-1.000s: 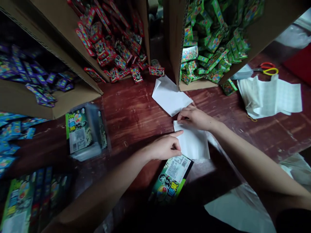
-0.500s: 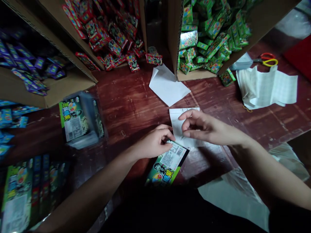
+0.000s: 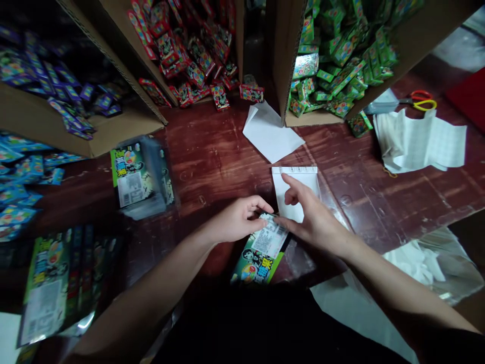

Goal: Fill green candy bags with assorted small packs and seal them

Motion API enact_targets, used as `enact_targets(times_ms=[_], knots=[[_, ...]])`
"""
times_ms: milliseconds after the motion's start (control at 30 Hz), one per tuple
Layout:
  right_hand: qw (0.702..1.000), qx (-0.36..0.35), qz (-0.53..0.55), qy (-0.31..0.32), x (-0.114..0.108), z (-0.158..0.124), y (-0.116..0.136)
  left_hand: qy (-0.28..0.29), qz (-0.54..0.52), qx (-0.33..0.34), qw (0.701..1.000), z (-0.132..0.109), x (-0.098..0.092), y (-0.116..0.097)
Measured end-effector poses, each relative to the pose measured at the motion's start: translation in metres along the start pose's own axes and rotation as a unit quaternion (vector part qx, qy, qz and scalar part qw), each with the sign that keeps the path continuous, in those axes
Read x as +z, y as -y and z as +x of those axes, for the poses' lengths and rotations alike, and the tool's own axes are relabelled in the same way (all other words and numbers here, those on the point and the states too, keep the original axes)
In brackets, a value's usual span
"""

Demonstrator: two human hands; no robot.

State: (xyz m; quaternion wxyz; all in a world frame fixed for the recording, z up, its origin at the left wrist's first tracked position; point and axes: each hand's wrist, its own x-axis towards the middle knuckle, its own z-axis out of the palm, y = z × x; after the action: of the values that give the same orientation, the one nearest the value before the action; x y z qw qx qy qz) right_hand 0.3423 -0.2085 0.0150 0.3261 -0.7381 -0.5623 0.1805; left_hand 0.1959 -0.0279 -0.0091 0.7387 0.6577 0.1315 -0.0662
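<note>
A green printed packet (image 3: 261, 253) with a white barcode label lies on the dark red wooden table (image 3: 212, 162) near its front edge. My left hand (image 3: 238, 222) curls its fingers onto the packet's top left corner. My right hand (image 3: 310, 217) pinches the same top edge from the right, thumb and forefinger together. Just behind my right hand lies a small white sheet (image 3: 295, 189), partly covered by it. A second white sheet (image 3: 271, 134) lies farther back.
Three tilted cardboard boxes hold small packs: purple ones (image 3: 56, 86) left, red ones (image 3: 185, 45) middle, green ones (image 3: 333, 55) right. Blue packs (image 3: 18, 182) lie far left. More bagged packets (image 3: 140, 177) sit left. White label sheets (image 3: 417, 141) and scissors (image 3: 420, 101) lie right.
My right hand has left the far edge of the white sheet and come down to the packet's top edge. My left hand shifted slightly toward the packet's label.
</note>
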Motion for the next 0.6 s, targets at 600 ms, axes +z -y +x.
enact_targets(times_ms=[600], knots=[[0.928, 0.131, 0.271, -0.221, 0.074, -0.015, 0.047, -0.476, -0.264, 0.101, 0.833, -0.102, -0.043, 0.024]])
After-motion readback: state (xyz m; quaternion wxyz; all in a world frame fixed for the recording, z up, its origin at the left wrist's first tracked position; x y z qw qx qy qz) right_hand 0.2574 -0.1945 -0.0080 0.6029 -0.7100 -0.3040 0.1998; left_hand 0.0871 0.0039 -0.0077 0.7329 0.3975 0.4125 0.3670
